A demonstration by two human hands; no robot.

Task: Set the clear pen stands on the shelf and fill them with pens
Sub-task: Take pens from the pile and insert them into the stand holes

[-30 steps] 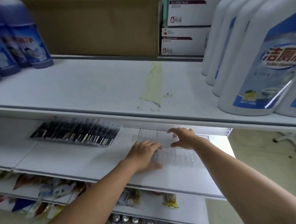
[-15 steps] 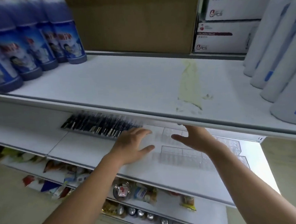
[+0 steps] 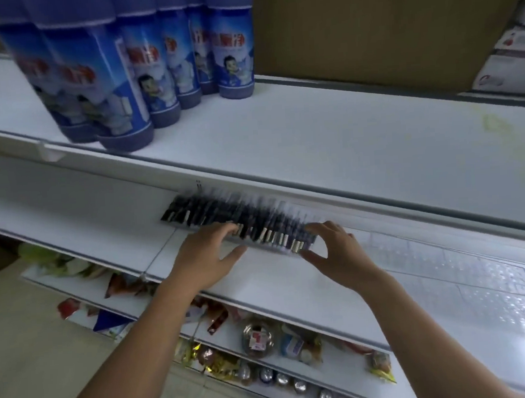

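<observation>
A long row of black pens (image 3: pixel 225 218) lies on the middle white shelf (image 3: pixel 276 278), blurred by motion. My left hand (image 3: pixel 206 258) reaches its spread fingers onto the front of the row near its middle. My right hand (image 3: pixel 336 249) hovers at the row's right end, fingers and thumb apart around the pen tips. Neither hand holds anything that I can see. Clear pen stands (image 3: pixel 465 281) with several small compartments lie flat on the same shelf, to the right of my right hand.
Blue bottles (image 3: pixel 140 67) stand on the upper shelf (image 3: pixel 344 149) at the left; white boxes (image 3: pixel 515 63) sit at its far right before a brown carton. Snack packets and small jars (image 3: pixel 258 339) fill the lower shelves. The upper shelf's edge overhangs the pens.
Both hands left the clear pen stands and moved left to the row of pens. The view swung left, so the stands now lie at the right.
</observation>
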